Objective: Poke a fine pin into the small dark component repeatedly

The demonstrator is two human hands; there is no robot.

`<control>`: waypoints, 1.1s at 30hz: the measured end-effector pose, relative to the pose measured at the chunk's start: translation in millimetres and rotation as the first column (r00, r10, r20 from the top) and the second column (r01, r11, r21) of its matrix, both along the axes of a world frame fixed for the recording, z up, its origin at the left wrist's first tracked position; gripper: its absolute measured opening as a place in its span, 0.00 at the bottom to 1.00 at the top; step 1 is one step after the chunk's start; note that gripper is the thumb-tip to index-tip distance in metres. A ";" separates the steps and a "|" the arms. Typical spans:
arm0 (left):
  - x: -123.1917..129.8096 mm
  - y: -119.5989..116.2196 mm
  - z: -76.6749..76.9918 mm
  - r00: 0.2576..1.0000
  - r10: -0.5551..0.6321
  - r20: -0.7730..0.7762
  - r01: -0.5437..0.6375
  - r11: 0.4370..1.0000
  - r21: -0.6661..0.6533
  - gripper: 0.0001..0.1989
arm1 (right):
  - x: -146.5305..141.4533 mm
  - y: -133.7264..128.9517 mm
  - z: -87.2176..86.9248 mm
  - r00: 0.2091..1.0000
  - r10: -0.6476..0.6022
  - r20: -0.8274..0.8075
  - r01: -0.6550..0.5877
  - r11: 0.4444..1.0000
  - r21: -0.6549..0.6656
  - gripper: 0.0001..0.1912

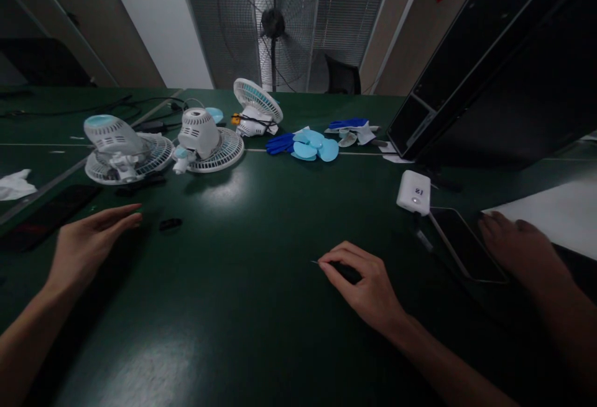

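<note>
My right hand is closed around a black-handled tool, whose thin metal tip points left just above the green table. At the left, my left hand has its fingers stretched out toward the right, with nothing in it. A small black object lies on the table right of its fingertips. Behind that hand, two white fans rest grille-down: one farther left, the other beside it. A third small fan is tilted farther back.
Light blue fan blades and blue gloves lie at the back middle. At the right are a white power bank, a phone, a monitor and another person's hand. A dark flat device lies left.
</note>
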State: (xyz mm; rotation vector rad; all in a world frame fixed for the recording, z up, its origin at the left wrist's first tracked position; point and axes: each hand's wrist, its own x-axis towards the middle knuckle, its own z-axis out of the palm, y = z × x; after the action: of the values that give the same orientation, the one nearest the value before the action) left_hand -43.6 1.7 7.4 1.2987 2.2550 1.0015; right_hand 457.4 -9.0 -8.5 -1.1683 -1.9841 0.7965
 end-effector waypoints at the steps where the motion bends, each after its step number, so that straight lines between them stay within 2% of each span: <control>1: -0.4 -0.2 -0.4 1.000 0.007 -0.008 -0.007 1.000 -0.001 0.30 | 0.1 -0.1 -0.3 1.000 0.002 0.002 -0.002 1.000 -0.002 0.06; 9: 3.8 1.6 -2.3 1.000 -0.003 -0.027 0.003 1.000 0.005 0.31 | 0.0 0.4 -2.7 1.000 0.005 0.004 -0.005 1.000 -0.001 0.06; 17: 10.0 8.7 -11.4 0.996 -0.089 -0.018 0.087 0.993 -0.083 0.30 | -1.0 0.0 -0.5 1.000 -0.004 0.019 0.004 1.000 -0.002 0.06; 21: 11.6 9.5 -9.9 0.997 -0.079 -0.019 0.076 0.990 -0.116 0.31 | -1.0 -0.2 -0.8 1.000 -0.002 0.011 0.002 1.000 0.000 0.06; 25: 19.5 8.2 -5.8 0.999 -0.041 -0.004 0.040 0.997 -0.071 0.32 | -0.9 0.5 -1.1 1.000 0.009 0.013 -0.009 1.000 -0.012 0.06; 29: 33.6 7.4 -4.0 0.994 -0.113 -0.012 0.111 0.988 -0.108 0.34 | -0.8 0.7 -1.5 1.000 0.014 0.014 -0.014 1.000 -0.012 0.06; 33: 39.5 5.9 -4.3 0.991 -0.127 -0.030 0.123 0.985 -0.118 0.35 | -0.4 0.4 -2.3 1.000 0.012 0.008 -0.012 1.000 -0.003 0.06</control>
State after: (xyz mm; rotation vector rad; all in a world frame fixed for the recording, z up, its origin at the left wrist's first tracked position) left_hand -4.1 7.6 3.1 1.3998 2.1923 0.7969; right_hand 457.0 -8.6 -10.9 -1.1634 -1.9994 0.8019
